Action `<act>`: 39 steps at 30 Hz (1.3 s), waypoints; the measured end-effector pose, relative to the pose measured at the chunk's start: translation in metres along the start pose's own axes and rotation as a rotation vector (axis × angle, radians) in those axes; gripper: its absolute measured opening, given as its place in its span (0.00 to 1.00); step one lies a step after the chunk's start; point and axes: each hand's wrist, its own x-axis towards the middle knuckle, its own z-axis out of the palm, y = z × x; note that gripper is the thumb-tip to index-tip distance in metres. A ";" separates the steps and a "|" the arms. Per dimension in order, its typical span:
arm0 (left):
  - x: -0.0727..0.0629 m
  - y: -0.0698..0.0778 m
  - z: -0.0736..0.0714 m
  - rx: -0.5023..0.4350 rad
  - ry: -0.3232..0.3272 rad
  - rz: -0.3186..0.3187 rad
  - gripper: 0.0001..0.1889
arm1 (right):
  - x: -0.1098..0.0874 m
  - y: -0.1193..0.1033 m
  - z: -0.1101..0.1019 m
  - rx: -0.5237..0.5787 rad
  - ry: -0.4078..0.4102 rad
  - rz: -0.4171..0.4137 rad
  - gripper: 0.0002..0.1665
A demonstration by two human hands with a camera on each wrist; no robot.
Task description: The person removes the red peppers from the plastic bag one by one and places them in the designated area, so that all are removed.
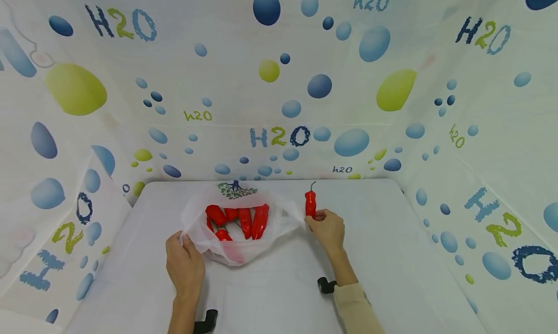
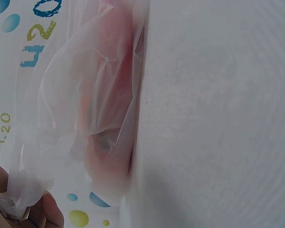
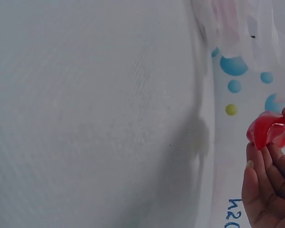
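Note:
A thin white plastic bag [image 1: 244,251] lies with its mouth spread, and several red peppers [image 1: 260,221] show inside it. My left hand [image 1: 185,266] pinches the bag's left edge; in the left wrist view the gathered plastic [image 2: 23,185] runs between thumb and fingers. Upright in my right hand [image 1: 329,230] is a red pepper [image 1: 310,203], its thin stem pointing up, gripped near its lower end. The right side of the bag stretches close to those fingertips. From the right wrist, the pepper's glossy lobed end [image 3: 270,130] faces the camera.
The white table [image 1: 279,300] runs back to a wall sheet [image 1: 244,82] printed with blue and green bubbles and H2O lettering. Similar side sheets [image 1: 523,179] flank it. A dark wrist mount [image 1: 326,285] sits by the right forearm, another [image 1: 207,322] by the left.

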 end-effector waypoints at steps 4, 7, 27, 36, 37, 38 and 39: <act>0.000 -0.001 0.000 0.003 -0.003 -0.007 0.19 | 0.006 0.006 0.002 -0.019 -0.011 0.003 0.18; -0.001 -0.001 0.000 0.000 -0.008 -0.014 0.19 | 0.011 0.010 0.004 -0.032 -0.014 -0.005 0.18; -0.001 -0.001 0.000 -0.003 -0.005 -0.002 0.19 | 0.035 0.022 0.013 -0.125 -0.062 0.056 0.20; -0.001 -0.001 0.001 -0.011 0.010 0.011 0.18 | 0.040 0.027 0.017 -0.125 -0.060 0.045 0.19; -0.001 -0.001 0.002 -0.012 0.009 0.011 0.18 | 0.040 0.027 0.017 -0.130 -0.060 0.045 0.19; -0.001 -0.001 0.002 -0.011 0.009 0.012 0.18 | 0.040 0.027 0.017 -0.135 -0.059 0.045 0.19; -0.001 -0.001 0.001 -0.011 0.008 0.011 0.19 | 0.040 0.027 0.017 -0.138 -0.060 0.048 0.19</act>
